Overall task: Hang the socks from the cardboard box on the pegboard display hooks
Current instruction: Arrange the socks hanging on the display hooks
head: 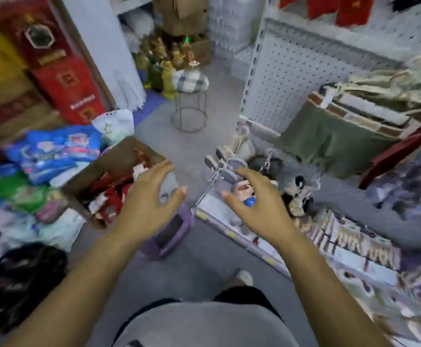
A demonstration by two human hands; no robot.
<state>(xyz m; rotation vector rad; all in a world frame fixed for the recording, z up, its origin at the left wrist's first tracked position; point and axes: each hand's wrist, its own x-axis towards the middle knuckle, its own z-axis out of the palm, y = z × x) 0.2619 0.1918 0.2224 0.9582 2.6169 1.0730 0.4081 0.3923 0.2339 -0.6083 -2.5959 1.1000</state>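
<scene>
L hand (149, 199): fingers spread and relaxed, holds nothing; sits at R edge of cardboard box (119, 156). R hand (257, 204): also spread, empty, just in front of wire hooks (220, 171) carrying hung goods. Socks (115, 194): red packs inside box, L of both hands; detail blurred. Pegboard (279, 78) beyond, R side.

Assessment: socks prob. light, soft, floppy; no breakage risk. Recommend pinch grip at top card/hanger end so hole meets hook. Hanger type not discernible.

Grey floor (192, 146): cardboard box (119, 160), stool (190, 80).
</scene>
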